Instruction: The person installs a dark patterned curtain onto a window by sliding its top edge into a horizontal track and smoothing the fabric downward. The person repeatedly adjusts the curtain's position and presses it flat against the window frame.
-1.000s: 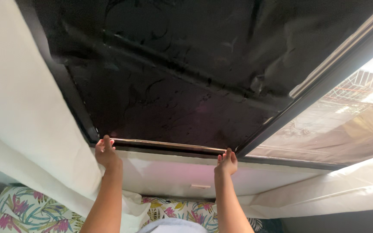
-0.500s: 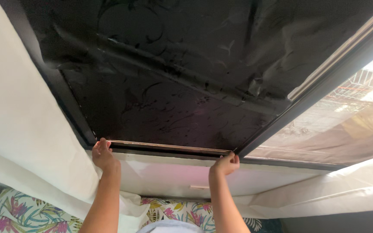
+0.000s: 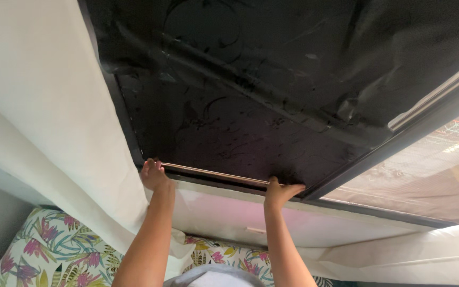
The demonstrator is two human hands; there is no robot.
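Black film point(image 3: 272, 106), wrinkled and glossy, covers the window pane above you, and both your arms are stretched up to its lower edge. Your left hand point(image 3: 154, 174) is at the left end of a thin metal rod point(image 3: 213, 174), fingers curled over it where the film meets the dark window frame point(image 3: 126, 127). Your right hand point(image 3: 281, 192) is pressed up at the rod's right end, fingers spread flat against the film's bottom corner; whether it grips the rod, you can't tell from here. The rod lies along the film's bottom edge, spanning between your two hands. A white curtain point(image 3: 43, 117) hangs to the left, and a floral-print cushion point(image 3: 33, 250) sits below. Bare glass point(image 3: 431, 175) shows on the right.
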